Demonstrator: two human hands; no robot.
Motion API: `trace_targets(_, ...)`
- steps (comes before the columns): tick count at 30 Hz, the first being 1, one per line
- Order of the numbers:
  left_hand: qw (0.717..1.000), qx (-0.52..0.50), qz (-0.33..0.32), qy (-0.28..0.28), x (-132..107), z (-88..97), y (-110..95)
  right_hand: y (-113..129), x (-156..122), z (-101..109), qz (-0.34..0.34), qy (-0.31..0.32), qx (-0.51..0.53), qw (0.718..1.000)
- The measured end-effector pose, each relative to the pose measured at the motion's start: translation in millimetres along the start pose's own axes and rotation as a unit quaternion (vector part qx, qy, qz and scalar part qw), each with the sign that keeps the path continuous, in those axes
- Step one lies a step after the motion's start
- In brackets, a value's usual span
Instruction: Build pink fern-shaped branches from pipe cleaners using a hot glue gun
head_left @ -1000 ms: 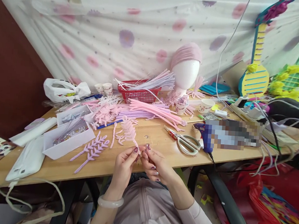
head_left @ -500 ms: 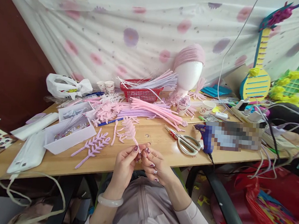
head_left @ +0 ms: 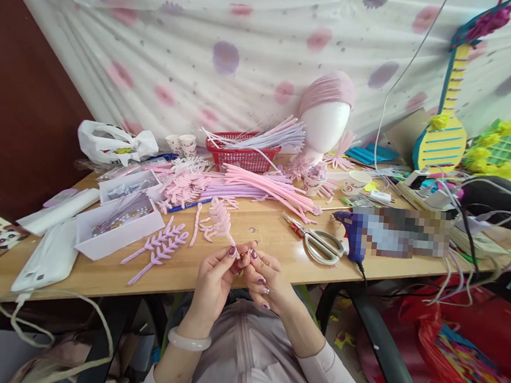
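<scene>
Between thumb and fingers, my left hand (head_left: 214, 277) pinches the stem end of a pink pipe-cleaner leaf (head_left: 221, 218), whose looped fronds point away from me over the table. My right hand (head_left: 269, 278) is closed right beside it, fingertips meeting the left ones at the stem's end; whatever they grip there is too small to make out. Left of the hands lie purple pipe-cleaner sprigs (head_left: 160, 250) and short pink pieces (head_left: 196, 225). Scissors (head_left: 322, 246) and a blue glue gun (head_left: 354, 236) lie to the right.
Pink and purple pipe cleaners (head_left: 267, 189) lie in front of a red basket (head_left: 243, 158). A foam head (head_left: 325, 123) stands behind. White boxes of beads (head_left: 120, 225) and a power bank (head_left: 44, 260) sit left. Cables (head_left: 465, 226) trail at right.
Both hands stay together at the stem, with the right fingers shifting slightly. The whole view has moved a little; the things on the table lie as before.
</scene>
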State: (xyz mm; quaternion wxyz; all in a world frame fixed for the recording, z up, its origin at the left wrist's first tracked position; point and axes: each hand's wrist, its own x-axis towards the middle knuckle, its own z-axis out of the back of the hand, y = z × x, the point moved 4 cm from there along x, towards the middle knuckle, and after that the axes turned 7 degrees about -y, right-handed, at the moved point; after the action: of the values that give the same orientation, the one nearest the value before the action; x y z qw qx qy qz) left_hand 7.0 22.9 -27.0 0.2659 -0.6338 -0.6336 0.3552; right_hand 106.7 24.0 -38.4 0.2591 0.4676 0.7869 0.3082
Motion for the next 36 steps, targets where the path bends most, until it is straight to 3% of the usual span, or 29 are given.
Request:
trace_targets(12,0.999,0.031,-0.023,-0.018,-1,5.1,-3,3,-3,-5,0.065,-0.015,-0.128,0.99)
trace_targets(15,0.999,0.031,-0.025,-0.021,-2,3.2,-3,2,-4,-4,0.116,-0.03,-0.21,0.97)
trace_targets(17,0.999,0.026,-0.025,-0.035,-3,1.9,-3,7,-6,-1,0.184,-0.068,-0.328,0.924)
trace_targets(21,0.998,0.011,-0.023,-0.06,-8,-2.1,-6,17,-8,1,0.294,-0.121,-0.59,0.743)
trace_targets(23,0.998,0.006,-0.02,-0.062,-9,-4.3,-6,19,-8,2,0.318,-0.129,-0.662,0.666)
trace_targets(26,0.998,-0.001,-0.013,-0.056,-10,-6.1,-6,21,-8,3,0.359,-0.136,-0.715,0.585)
trace_targets(28,0.998,-0.006,-0.008,-0.055,-11,-6.3,-5,21,-9,2,0.393,-0.134,-0.724,0.551)
trace_targets(31,0.998,-0.011,0.004,-0.06,-12,-6.4,-5,22,-10,1,0.43,-0.13,-0.722,0.525)
trace_targets(34,0.998,-0.017,0.016,-0.059,-14,-8.1,-5,23,-12,2,0.457,-0.121,-0.709,0.524)
trace_targets(36,0.998,-0.019,0.02,-0.056,-15,-9.5,-5,25,-12,2,0.467,-0.114,-0.689,0.543)
